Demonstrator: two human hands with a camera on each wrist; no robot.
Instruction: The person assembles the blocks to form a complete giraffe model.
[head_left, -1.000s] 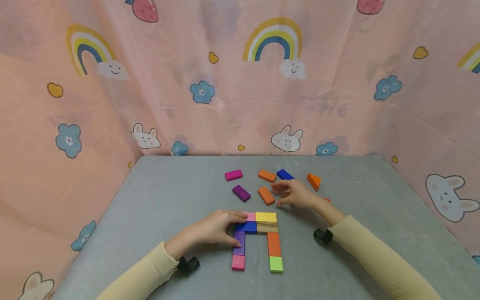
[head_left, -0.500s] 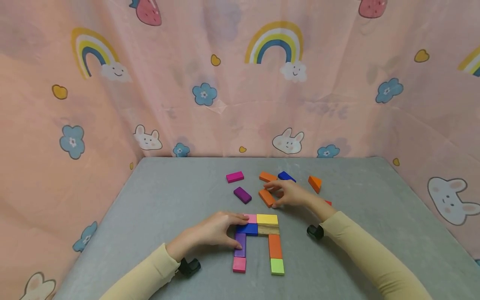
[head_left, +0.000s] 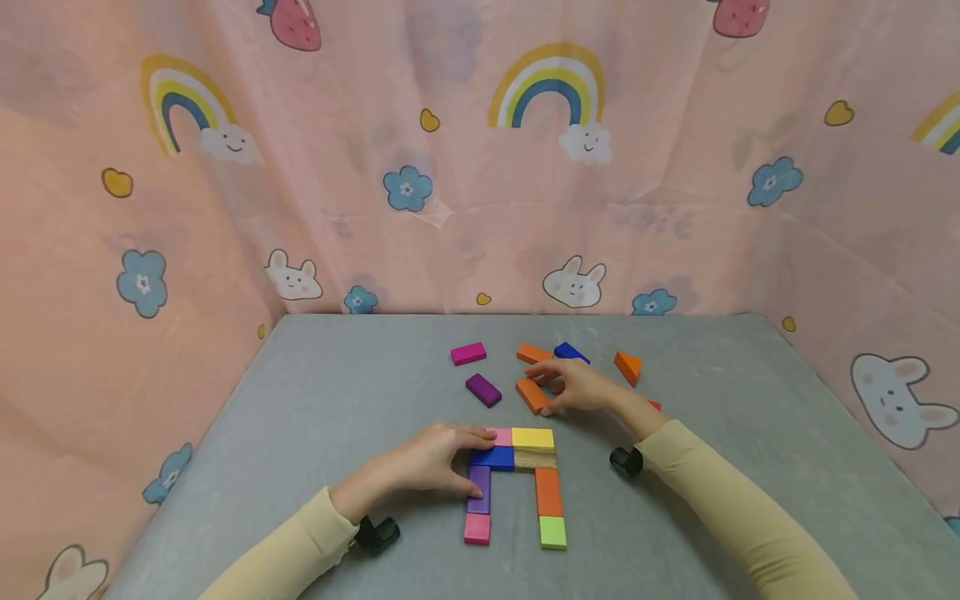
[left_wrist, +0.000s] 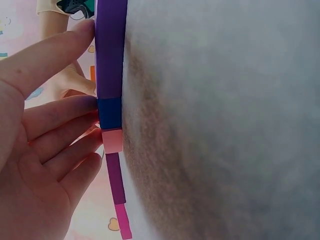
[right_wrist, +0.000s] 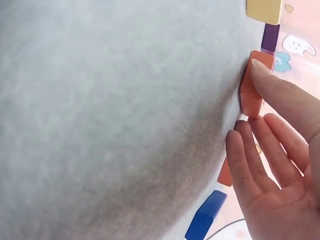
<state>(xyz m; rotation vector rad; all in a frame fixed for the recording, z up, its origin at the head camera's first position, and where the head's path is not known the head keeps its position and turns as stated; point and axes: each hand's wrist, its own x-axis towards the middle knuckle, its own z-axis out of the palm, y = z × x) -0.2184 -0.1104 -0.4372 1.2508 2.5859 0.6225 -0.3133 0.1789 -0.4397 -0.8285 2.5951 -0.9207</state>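
Note:
On the grey table, coloured blocks lie flat as two legs joined by a double row at the top. My left hand (head_left: 423, 457) rests on its left side: fingertips lie at the pink block (head_left: 501, 436) and blue block (head_left: 491, 457), and the thumb touches the purple block (left_wrist: 110, 50). Beyond, my right hand (head_left: 585, 385) pinches an orange block (head_left: 531, 396) between thumb and fingertips; the block lies on the table. In the right wrist view, the thumb sits on one end of that orange block (right_wrist: 254, 85) and fingertips meet the other.
Loose blocks lie farther back: magenta (head_left: 468, 354), dark purple (head_left: 483, 390), another orange one (head_left: 533, 353), a blue one (head_left: 572, 352) and an orange triangle (head_left: 628, 367). A red piece (head_left: 655, 406) is mostly hidden behind my right forearm. A patterned pink curtain (head_left: 480, 233) closes off the back.
My right hand has moved left and its thumb and fingers have come to the orange block. The left hand stays where it was on the arranged blocks.

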